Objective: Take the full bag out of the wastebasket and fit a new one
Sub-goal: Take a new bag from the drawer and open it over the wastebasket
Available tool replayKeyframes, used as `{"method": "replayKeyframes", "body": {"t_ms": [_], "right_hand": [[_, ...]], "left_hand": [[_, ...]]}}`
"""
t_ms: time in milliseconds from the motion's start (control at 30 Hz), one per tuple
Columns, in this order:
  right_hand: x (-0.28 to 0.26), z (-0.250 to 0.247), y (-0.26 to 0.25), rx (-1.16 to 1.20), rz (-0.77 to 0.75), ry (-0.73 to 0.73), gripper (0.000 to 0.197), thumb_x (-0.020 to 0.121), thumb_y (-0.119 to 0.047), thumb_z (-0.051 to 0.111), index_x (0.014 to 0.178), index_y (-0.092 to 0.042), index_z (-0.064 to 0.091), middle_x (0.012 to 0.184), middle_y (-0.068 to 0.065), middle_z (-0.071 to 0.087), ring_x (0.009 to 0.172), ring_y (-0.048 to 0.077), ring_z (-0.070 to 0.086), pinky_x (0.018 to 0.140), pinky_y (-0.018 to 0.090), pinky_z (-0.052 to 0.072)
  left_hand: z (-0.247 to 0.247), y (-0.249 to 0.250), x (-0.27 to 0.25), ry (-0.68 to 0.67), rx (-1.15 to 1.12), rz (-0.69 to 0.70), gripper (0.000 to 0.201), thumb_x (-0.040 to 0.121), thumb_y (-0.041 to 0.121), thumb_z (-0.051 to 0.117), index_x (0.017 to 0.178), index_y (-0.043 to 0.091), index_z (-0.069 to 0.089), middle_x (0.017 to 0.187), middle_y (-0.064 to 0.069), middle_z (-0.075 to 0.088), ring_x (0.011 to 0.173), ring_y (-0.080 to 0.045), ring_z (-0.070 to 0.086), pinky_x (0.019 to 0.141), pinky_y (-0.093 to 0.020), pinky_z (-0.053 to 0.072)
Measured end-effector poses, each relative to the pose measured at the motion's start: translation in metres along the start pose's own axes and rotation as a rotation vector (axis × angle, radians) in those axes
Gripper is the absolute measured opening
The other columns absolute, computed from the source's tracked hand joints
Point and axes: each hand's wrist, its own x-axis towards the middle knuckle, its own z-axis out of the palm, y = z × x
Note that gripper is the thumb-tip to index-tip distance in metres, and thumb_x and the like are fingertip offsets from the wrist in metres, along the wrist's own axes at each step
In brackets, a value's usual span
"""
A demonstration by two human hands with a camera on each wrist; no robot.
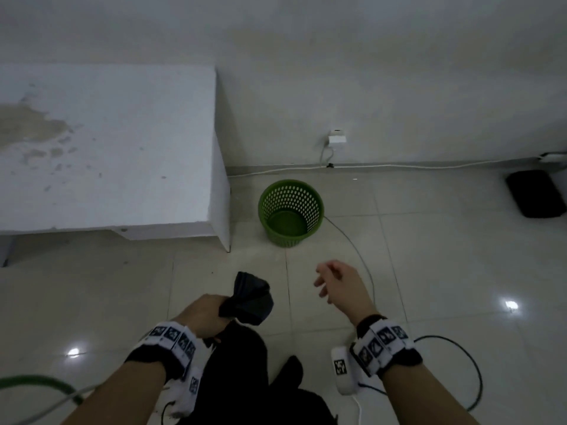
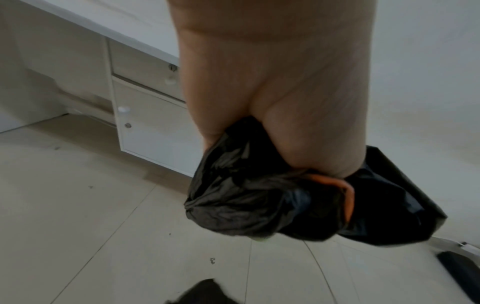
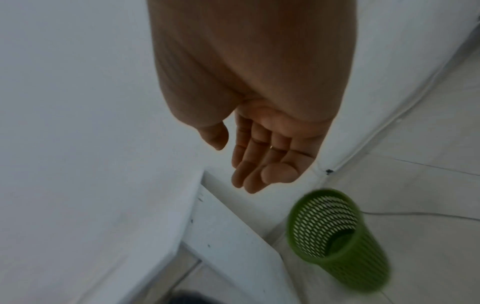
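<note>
Wastebasket [image 1: 291,212], green and perforated, stands bare on the tiled floor [image 1: 429,271] ahead of us, beside the end of the white desk [image 1: 107,148] and close to the wall; we see no liner in it, so the full bag looks to be already out.

Starting at the left, our left hand [image 1: 205,317] is clenched around a bunched black plastic bag [image 1: 250,297], gathered in the fist so it stays compact while we approach. From the left wrist view an orange strip, perhaps a drawstring, shows in the folds. Whether this is the full bag or the fresh one we cannot say for sure, though it looks small and light enough to be the new one.

Further right, our right hand [image 1: 337,285] hangs free, fingers relaxed and holding nothing, stretched toward the basket, likely ready to help spread the bag's mouth.

By count: one wastebasket, one bag in view, one desk, and several cables [image 1: 352,240] trailing across the tiles.
</note>
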Motion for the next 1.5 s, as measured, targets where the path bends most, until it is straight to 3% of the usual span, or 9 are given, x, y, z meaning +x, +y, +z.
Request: {"method": "replayKeyframes", "body": {"t_ms": [167, 367, 600, 800, 867, 967, 1133, 1300, 1500], "right_hand": [[0.071, -0.028, -0.037, 0.051, -0.083, -0.044, 0.023, 0.1, -0.028, 0.053, 0.093, -0.011, 0.066, 0.079, 0.008, 0.073, 0.058, 0.013, 0.062, 0.051, 0.025, 0.049], [0.159, -0.029, 0.024, -0.099, 0.145, -0.112, 0.026, 0.099, -0.032, 0.053, 0.092, -0.011, 0.067, 0.079, 0.006, 0.074, 0.058, 0.016, 0.063, 0.052, 0.027, 0.049], [0.24, -0.033, 0.047, -0.042, 0.203, -0.171, 0.025, 0.098, -0.032, 0.058, 0.092, -0.009, 0.066, 0.08, 0.009, 0.073, 0.056, 0.019, 0.065, 0.053, 0.033, 0.052], [0.364, 0.006, 0.051, 0.388, 0.029, -0.237, 0.057, 0.085, -0.063, 0.063, 0.128, -0.027, 0.061, 0.126, -0.003, 0.068, 0.114, 0.018, 0.066, 0.09, 0.047, 0.058], [0.413, 0.029, 0.069, 0.41, 0.082, -0.227, 0.056, 0.08, -0.068, 0.064, 0.122, -0.032, 0.06, 0.128, -0.005, 0.066, 0.119, 0.018, 0.062, 0.103, 0.046, 0.05], [0.473, 0.058, 0.104, 0.43, 0.101, -0.213, 0.034, 0.089, -0.056, 0.062, 0.115, -0.035, 0.057, 0.118, -0.007, 0.066, 0.115, 0.019, 0.062, 0.106, 0.045, 0.048], [0.534, 0.074, 0.122, 0.596, 0.011, -0.276, 0.031, 0.098, -0.037, 0.059, 0.123, -0.02, 0.062, 0.122, 0.003, 0.069, 0.114, 0.022, 0.066, 0.102, 0.044, 0.051], [0.572, 0.055, 0.107, 0.516, -0.162, -0.161, 0.011, 0.099, -0.023, 0.059, 0.104, -0.021, 0.069, 0.106, -0.002, 0.073, 0.103, 0.018, 0.07, 0.094, 0.035, 0.055], [0.58, 0.019, 0.109, 0.161, -0.387, 0.043, 0.055, 0.093, -0.041, 0.064, 0.141, -0.02, 0.046, 0.134, 0.004, 0.059, 0.113, 0.015, 0.061, 0.093, 0.032, 0.052]], "left_hand": [[-0.014, 0.021, 0.049, -0.009, -0.113, -0.09, 0.031, 0.101, 0.039, 0.045, 0.083, 0.017, 0.06, 0.076, 0.001, 0.064, 0.062, -0.01, 0.056, 0.056, -0.019, 0.041], [-0.091, 0.103, 0.136, 0.11, -0.35, 0.042, 0.031, 0.095, 0.041, 0.055, 0.081, 0.016, 0.065, 0.071, -0.004, 0.073, 0.068, -0.022, 0.072, 0.062, -0.032, 0.059], [-0.151, 0.174, 0.239, 0.291, -0.41, 0.104, 0.03, 0.095, 0.039, 0.06, 0.122, 0.026, 0.063, 0.11, -0.002, 0.068, 0.108, -0.024, 0.062, 0.078, -0.025, 0.043], [-0.094, 0.173, 0.351, 0.293, -0.526, 0.147, 0.035, 0.089, 0.038, 0.069, 0.123, 0.031, 0.061, 0.106, 0.005, 0.069, 0.102, -0.017, 0.066, 0.081, -0.028, 0.053], [-0.061, 0.166, 0.399, 0.287, -0.601, 0.241, 0.051, 0.08, 0.046, 0.076, 0.125, 0.032, 0.056, 0.112, 0.01, 0.067, 0.102, -0.011, 0.067, 0.09, -0.037, 0.058], [-0.033, 0.142, 0.454, 0.39, -0.705, 0.321, 0.069, 0.076, 0.048, 0.078, 0.137, 0.032, 0.048, 0.132, 0.013, 0.06, 0.123, -0.001, 0.057, 0.102, -0.024, 0.049], [-0.038, 0.094, 0.501, 0.634, -0.941, 0.229, 0.063, 0.075, 0.05, 0.08, 0.128, 0.02, 0.062, 0.123, 0.007, 0.069, 0.117, -0.01, 0.064, 0.101, -0.03, 0.05], [-0.068, 0.083, 0.501, 0.817, -1.265, 0.164, 0.019, 0.095, 0.02, 0.064, 0.115, 0.021, 0.066, 0.105, 0.006, 0.072, 0.101, -0.016, 0.07, 0.09, -0.032, 0.055], [-0.107, 0.083, 0.481, 0.94, -1.436, 0.176, 0.019, 0.099, 0.013, 0.057, 0.096, 0.029, 0.066, 0.096, 0.005, 0.072, 0.089, -0.017, 0.07, 0.082, -0.033, 0.056]]}}
